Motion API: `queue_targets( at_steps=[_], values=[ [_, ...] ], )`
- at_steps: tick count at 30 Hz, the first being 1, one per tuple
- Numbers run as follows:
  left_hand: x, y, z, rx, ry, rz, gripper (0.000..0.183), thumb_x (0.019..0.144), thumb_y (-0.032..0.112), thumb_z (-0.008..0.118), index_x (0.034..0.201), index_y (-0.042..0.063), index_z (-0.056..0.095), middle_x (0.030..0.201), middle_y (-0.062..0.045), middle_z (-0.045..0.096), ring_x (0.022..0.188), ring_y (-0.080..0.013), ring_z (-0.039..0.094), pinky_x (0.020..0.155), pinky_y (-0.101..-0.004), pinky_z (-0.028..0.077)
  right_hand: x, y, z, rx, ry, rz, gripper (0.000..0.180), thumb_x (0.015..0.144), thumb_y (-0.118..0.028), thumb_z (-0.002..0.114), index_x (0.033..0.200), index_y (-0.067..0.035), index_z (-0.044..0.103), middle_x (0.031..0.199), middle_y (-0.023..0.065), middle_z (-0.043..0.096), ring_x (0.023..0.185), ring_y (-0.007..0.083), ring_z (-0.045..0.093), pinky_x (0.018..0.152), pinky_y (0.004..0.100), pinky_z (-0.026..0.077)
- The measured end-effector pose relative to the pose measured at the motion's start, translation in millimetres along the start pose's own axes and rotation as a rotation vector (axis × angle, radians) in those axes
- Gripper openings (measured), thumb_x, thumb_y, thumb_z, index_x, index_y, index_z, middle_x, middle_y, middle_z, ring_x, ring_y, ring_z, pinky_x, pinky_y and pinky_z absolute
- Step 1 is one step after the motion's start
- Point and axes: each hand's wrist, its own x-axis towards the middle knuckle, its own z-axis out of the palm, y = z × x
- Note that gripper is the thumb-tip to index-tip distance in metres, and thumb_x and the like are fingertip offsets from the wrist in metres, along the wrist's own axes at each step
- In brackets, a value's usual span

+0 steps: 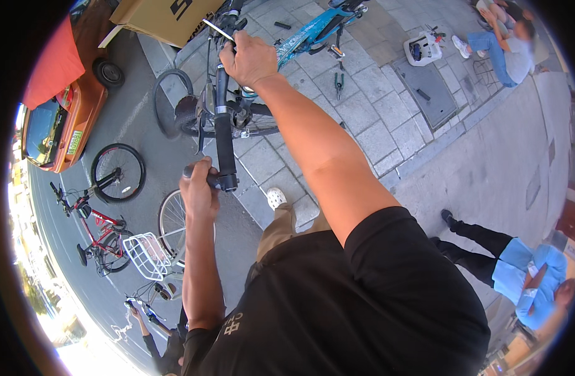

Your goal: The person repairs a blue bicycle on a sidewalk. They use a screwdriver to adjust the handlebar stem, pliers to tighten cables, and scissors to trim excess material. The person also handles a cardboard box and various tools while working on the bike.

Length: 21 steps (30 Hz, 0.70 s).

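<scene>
My left hand (199,185) is wrapped around the bar end (214,180) clamped at the near tip of a bicycle handlebar. Between there and the stem runs a black grip (225,141), with a brake lever (200,136) beside it. Farther along the bar, my right hand (250,58) closes on a thin, light-coloured rod-like tool (218,29) that sticks out past the fingers; the rest of it is hidden. The handlebar belongs to a bicycle with a blue, white-patterned frame (299,40). Its front wheel (259,124) shows partly behind the bar and my forearm.
Pliers (339,85) lie on the paving, and a white plastic container (422,49) holds items. A cardboard box (167,19) and a loose tyre (158,105) are near the kerb. A red bicycle (99,221), an orange car (66,122) and several people (508,58) are around.
</scene>
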Motion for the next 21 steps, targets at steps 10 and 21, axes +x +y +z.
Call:
queue_targets(
  at_steps=[10,21],
  values=[
    [-5.9,26.7,8.8,0.231,-0.009,0.246,0.028,0.097,0.023,0.079,0.09,0.002,0.062,0.075,-0.008,0.067,0.067,-0.0122,0.06,0.065,-0.0298,0.052,-0.1,1.1,1.8,0.029,-0.001,0.021,0.031,0.095,-0.034,0.062,0.094,-0.004,0.064,0.088,0.0206,0.075,0.086,0.0437,0.073,0.077,0.0596,0.057],
    [-1.3,-6.1,-1.2,-0.197,-0.134,0.05,0.019,0.097,0.022,0.08,0.095,0.011,0.064,0.08,-0.001,0.064,0.066,-0.012,0.06,0.062,-0.0304,0.051,2.8,-13.1,-13.3,0.039,-0.013,0.006,0.036,0.097,-0.039,0.061,0.105,-0.005,0.068,0.086,0.0226,0.075,0.086,0.0452,0.072,0.078,0.0597,0.056]
  ],
)
